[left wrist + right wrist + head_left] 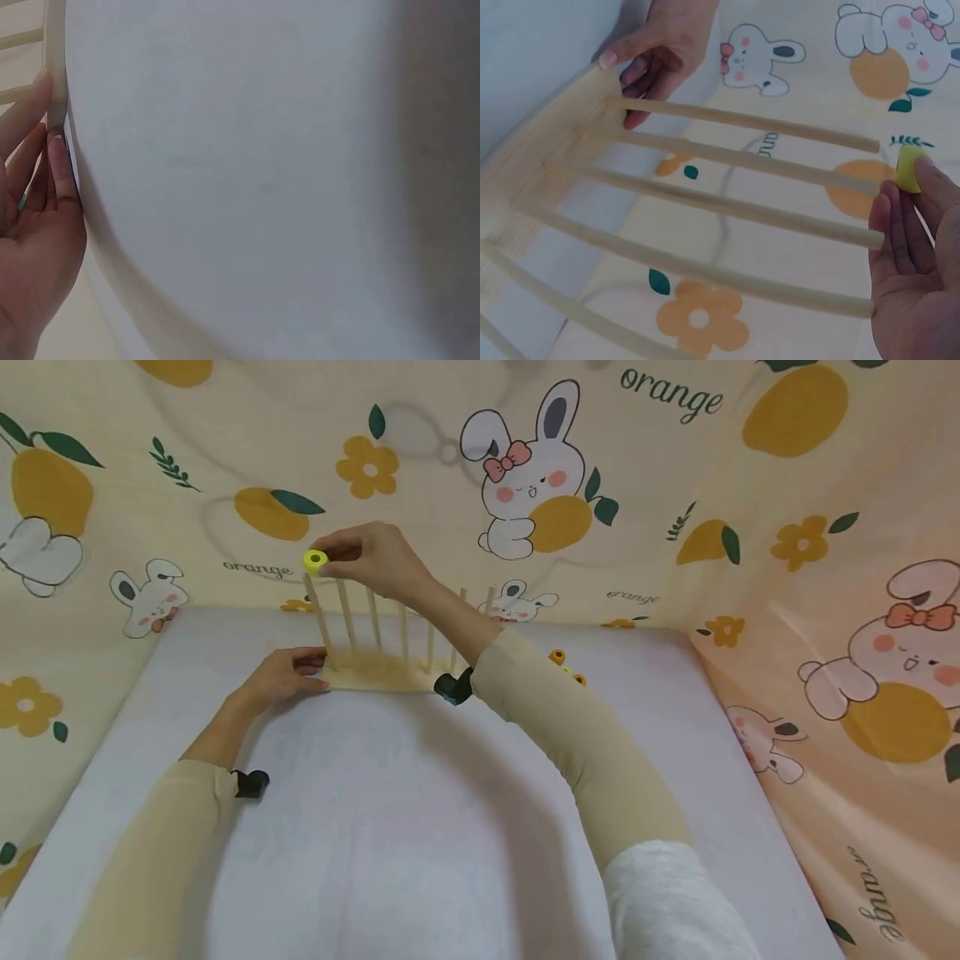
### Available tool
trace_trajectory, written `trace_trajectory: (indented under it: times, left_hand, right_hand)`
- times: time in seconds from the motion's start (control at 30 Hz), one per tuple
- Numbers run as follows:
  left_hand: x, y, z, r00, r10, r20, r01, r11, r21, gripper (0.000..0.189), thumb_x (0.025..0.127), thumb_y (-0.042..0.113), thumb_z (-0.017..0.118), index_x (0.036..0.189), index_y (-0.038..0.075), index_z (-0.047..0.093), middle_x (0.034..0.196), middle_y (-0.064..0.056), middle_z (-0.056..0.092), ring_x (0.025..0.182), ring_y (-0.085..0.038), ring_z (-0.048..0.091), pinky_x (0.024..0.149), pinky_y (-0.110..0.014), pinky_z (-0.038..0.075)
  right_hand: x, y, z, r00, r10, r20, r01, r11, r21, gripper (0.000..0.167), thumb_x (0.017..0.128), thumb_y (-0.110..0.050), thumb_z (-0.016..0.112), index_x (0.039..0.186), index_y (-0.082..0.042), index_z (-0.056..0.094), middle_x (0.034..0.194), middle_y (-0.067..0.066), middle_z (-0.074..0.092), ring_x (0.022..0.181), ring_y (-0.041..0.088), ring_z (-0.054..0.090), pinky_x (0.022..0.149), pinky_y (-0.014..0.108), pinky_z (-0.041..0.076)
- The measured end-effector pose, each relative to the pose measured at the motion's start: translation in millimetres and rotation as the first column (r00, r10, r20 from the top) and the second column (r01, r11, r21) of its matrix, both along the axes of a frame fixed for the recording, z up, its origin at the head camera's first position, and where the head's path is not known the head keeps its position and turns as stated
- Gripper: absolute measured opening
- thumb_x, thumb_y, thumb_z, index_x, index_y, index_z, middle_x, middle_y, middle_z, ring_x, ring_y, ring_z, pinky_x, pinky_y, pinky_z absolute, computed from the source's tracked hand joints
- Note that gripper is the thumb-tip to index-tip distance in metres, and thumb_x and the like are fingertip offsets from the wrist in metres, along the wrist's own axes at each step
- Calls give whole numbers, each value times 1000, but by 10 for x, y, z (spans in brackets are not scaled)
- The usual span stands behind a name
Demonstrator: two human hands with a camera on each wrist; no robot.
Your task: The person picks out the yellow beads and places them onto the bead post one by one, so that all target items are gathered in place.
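My right hand (384, 560) pinches a small yellow ring (311, 566) with a dark hole in its centre. It is held at the top end of the leftmost peg (319, 620) on a wooden peg rack. In the right wrist view the yellow ring (910, 169) is beside that peg's tip; whether they touch, I cannot tell. My left hand (276, 677) grips the left end of the rack's flat base (378, 678), the thumb along its front edge. The left wrist view has the left hand (37, 244) against the base's edge (55, 67). Several upright pegs carry no ring.
Behind my right forearm, two orange rings (557, 656) and a yellow one lie on the white tabletop (360, 827). Printed fabric (420, 535) hangs along the back and sides, close behind the rack. A black wrist camera (453, 687) hangs near the base's right part.
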State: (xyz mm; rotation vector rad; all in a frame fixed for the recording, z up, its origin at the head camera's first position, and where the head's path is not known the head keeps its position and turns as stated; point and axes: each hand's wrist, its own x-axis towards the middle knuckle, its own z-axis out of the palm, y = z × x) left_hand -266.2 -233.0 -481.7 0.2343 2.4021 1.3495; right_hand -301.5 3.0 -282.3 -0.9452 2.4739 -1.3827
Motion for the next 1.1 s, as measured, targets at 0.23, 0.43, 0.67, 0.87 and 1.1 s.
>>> trace_trajectory:
  times: [0.23, 0.43, 0.67, 0.87, 1.1]
  left_hand:
    - [24, -69, 48, 1000, 0, 9, 0, 1000, -19, 81, 86, 17, 79, 151, -2, 36, 146, -24, 46, 135, -37, 45, 113, -47, 37]
    - [11, -14, 46, 1000, -16, -13, 16, 1000, -15, 77, 87, 16, 79, 149, -3, 38, 144, -25, 48, 133, -37, 47, 111, -45, 40]
    - [11, 23, 49, 1000, -13, -17, 13, 1000, -17, 76, 86, 15, 79, 149, -3, 39, 144, -24, 49, 132, -36, 47, 112, -47, 38]
    - [28, 36, 34, 1000, -17, -3, 17, 1000, -4, 77, 87, 13, 78, 150, -4, 36, 145, -26, 47, 133, -38, 46, 112, -47, 38]
    - [23, 36, 46, 1000, -16, -5, 16, 1000, -9, 79, 86, 14, 79, 150, -5, 36, 145, -27, 47, 133, -37, 47, 111, -47, 38]
  right_hand:
    - [-25, -142, 1, 1000, 17, 9, -17, 999, 49, 36, 89, -22, 76, 123, -12, 71, 110, -4, 72, 95, 1, 66, 85, 13, 51]
    - [-42, -131, -6, 1000, -3, -5, 3, 996, 94, 35, 89, -23, 75, 123, -14, 72, 110, -6, 73, 96, 1, 65, 84, 13, 51]
    - [-61, -144, -2, 1000, -8, 23, 5, 992, 129, 34, 89, -24, 76, 121, -16, 73, 108, -8, 74, 96, 2, 65, 82, 14, 51]
    - [-63, -165, -40, 1000, -2, 25, -3, 978, 208, 34, 89, -27, 76, 121, -17, 73, 111, -9, 73, 98, 1, 65, 82, 14, 51]
    - [-86, -194, -50, 1000, 15, 25, -21, 967, 252, 33, 89, -27, 75, 120, -15, 74, 108, -8, 74, 96, 1, 66, 83, 12, 50]
